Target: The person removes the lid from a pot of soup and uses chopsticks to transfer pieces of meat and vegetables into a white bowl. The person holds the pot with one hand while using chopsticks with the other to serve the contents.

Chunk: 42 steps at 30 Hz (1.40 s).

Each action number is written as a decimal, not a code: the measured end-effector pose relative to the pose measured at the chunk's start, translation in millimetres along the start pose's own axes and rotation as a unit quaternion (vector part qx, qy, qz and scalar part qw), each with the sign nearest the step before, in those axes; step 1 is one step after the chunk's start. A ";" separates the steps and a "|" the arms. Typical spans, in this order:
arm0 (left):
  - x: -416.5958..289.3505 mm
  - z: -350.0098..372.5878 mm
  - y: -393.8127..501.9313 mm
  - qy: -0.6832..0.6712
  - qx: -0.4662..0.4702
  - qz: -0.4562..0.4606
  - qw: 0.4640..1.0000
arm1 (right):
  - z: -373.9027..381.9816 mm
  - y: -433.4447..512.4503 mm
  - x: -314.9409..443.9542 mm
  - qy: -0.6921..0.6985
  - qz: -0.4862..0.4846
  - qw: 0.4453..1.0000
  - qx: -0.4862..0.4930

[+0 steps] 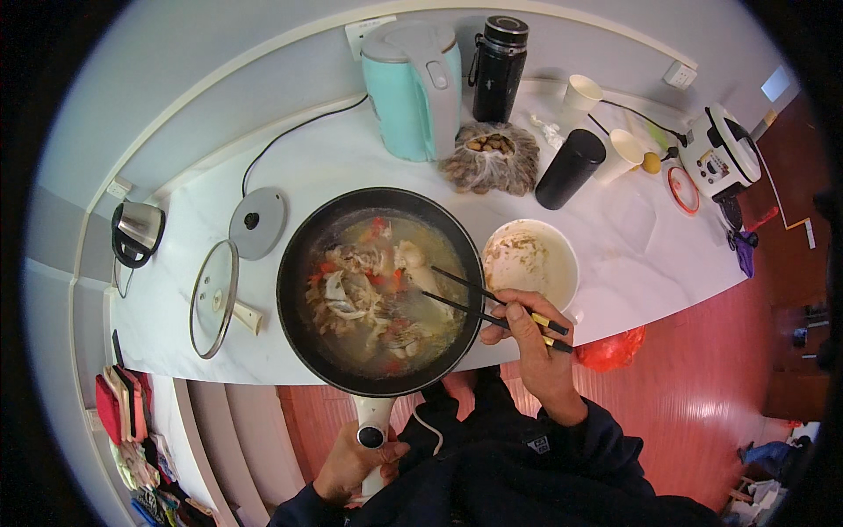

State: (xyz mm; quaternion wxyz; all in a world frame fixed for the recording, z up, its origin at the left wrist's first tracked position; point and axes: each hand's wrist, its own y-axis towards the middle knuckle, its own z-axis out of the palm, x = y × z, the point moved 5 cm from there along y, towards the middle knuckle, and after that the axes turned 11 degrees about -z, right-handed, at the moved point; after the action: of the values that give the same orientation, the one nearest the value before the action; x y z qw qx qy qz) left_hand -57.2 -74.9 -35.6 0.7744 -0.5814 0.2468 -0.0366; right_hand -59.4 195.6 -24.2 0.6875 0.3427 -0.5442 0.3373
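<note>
A dark round pan (287, 329) with a white handle (374, 410) holds a cloudy soup (427, 332) with pieces of meat and red bits. My left hand (359, 458) grips that handle, below the round knob on it. In my right hand (537, 342) is a pair of black chopsticks (471, 316) with yellow bands. Their tips are slightly apart over a pale bone-in piece of meat (431, 295) on the pan's right side; whether they touch it I cannot tell. Beside the pan, partly behind my right hand, stands a white bowl (550, 253) with brown residue inside.
Left of the pan are a glass lid (214, 309) and a grey kettle base (258, 224). Behind it stand a turquoise kettle (402, 99), a black thermos (500, 72), a bag of nuts (490, 161) and a black cylinder (570, 169). A rice cooker (718, 155) sits far right.
</note>
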 end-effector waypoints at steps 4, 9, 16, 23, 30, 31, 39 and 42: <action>0.2 10.6 -2.7 0.025 -0.024 0.009 0.999 | -9.6 5.8 -2.6 0.009 -0.003 1.000 0.000; 1.8 19.4 -4.5 0.010 -0.039 0.022 0.999 | -16.7 11.9 -5.2 0.016 -0.009 1.000 -0.005; 3.9 25.4 -10.4 0.028 -0.085 0.013 0.996 | -18.7 21.6 -10.1 0.052 0.019 0.998 -0.015; 3.3 25.9 -15.1 0.038 -0.094 0.017 0.995 | -18.8 25.8 -21.3 0.080 0.045 0.995 -0.050; -0.3 27.4 -20.5 0.064 -0.108 0.015 0.992 | -18.7 27.0 -24.3 0.113 0.061 0.991 -0.046; -0.8 26.8 -21.6 0.086 -0.123 0.014 0.989 | -16.3 27.7 -22.9 0.118 0.054 0.991 -0.032; -0.5 25.0 -21.1 0.075 -0.094 0.033 0.992 | -5.0 37.4 -19.4 0.137 0.072 0.988 -0.020; 0.6 22.9 -21.6 0.088 -0.097 0.032 0.991 | 0.5 39.8 -21.2 0.140 0.078 0.987 -0.027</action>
State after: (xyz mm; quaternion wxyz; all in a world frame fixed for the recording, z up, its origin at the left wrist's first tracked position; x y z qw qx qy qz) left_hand -42.0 -61.8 -11.4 0.6901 -0.6402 0.3353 -0.0388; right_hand -96.8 214.7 -40.8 0.7372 0.2299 -0.4769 0.4199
